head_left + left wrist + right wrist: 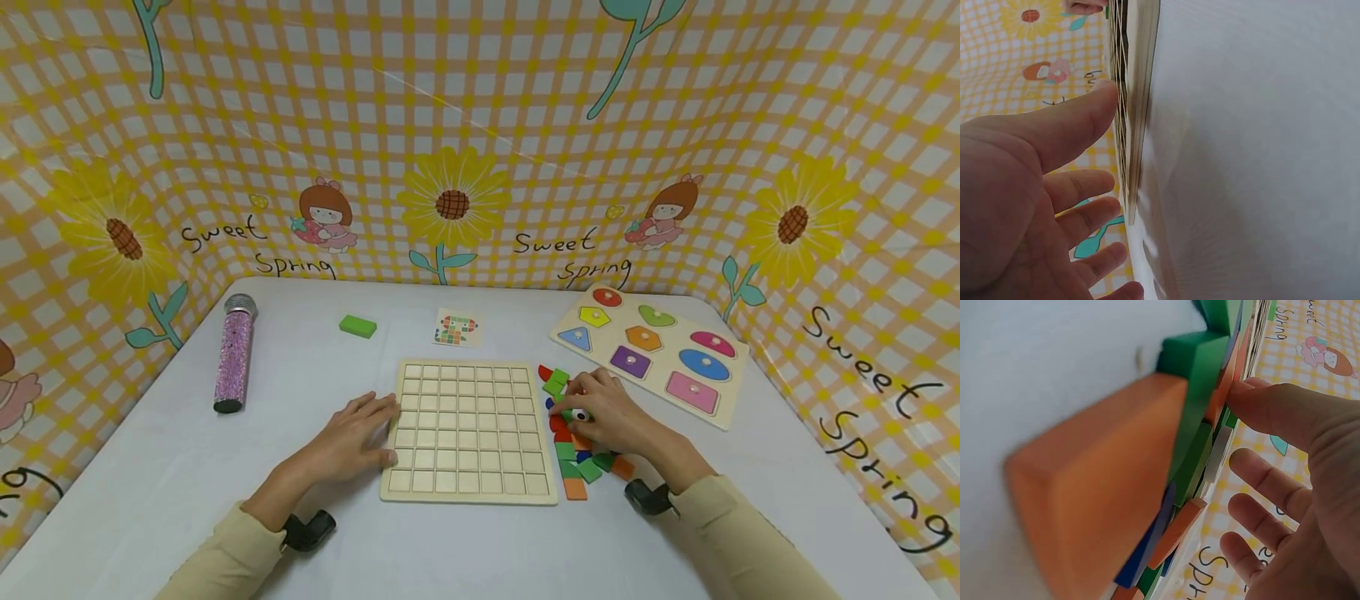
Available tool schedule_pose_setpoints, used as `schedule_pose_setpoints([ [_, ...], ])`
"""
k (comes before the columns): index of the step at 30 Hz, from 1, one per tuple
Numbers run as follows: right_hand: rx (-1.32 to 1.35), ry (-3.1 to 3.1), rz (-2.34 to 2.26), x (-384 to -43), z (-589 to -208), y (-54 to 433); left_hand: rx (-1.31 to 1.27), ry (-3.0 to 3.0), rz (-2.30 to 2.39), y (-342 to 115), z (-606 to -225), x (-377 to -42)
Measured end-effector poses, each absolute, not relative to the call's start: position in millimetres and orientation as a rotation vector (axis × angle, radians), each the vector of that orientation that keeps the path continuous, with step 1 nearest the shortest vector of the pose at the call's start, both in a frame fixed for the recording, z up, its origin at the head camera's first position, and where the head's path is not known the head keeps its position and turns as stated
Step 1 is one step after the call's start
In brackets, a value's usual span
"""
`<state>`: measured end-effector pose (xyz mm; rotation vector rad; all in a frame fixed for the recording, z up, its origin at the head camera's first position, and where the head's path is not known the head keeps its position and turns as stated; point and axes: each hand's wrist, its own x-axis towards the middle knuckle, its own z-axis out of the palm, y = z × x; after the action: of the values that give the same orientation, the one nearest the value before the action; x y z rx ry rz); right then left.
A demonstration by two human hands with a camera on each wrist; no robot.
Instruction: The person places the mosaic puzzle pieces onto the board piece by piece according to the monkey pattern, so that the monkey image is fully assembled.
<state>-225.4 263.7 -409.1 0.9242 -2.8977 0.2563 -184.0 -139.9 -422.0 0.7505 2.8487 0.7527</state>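
Note:
A square wooden grid board (465, 433) lies on the white table, its cells bare. My left hand (352, 439) rests at the board's left edge, fingers spread; in the left wrist view the thumb (1094, 115) touches the rim. To the right of the board lies a loose heap of flat red, green, blue and orange pieces (566, 451). Over this heap my right hand (611, 412) reaches down, thumb and fingertips among the pieces. An eye-marked piece (580, 414) shows beside the fingers. An orange block (1110, 481) is close in the right wrist view. The right index fingertip is mostly hidden.
Behind the board are a picture card (457, 328) and a green block (357, 326). A glittery pink microphone (235, 358) lies at the left. A knobbed shape puzzle (652, 383) lies at the back right. Checked cloth (480, 100) walls the table's back and sides.

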Motion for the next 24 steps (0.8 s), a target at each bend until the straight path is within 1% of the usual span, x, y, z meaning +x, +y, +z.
schedule_pose_setpoints([
  [10,0.956,-2.895,0.269,-230.5,-409.4,260.7,0.764,2.802,0.800,-141.0,-425.2,-186.4],
  [24,0.901,-2.926,0.243,-233.6,-410.9,260.4,0.774,2.757,0.827,-143.4,-425.9,-189.4],
])
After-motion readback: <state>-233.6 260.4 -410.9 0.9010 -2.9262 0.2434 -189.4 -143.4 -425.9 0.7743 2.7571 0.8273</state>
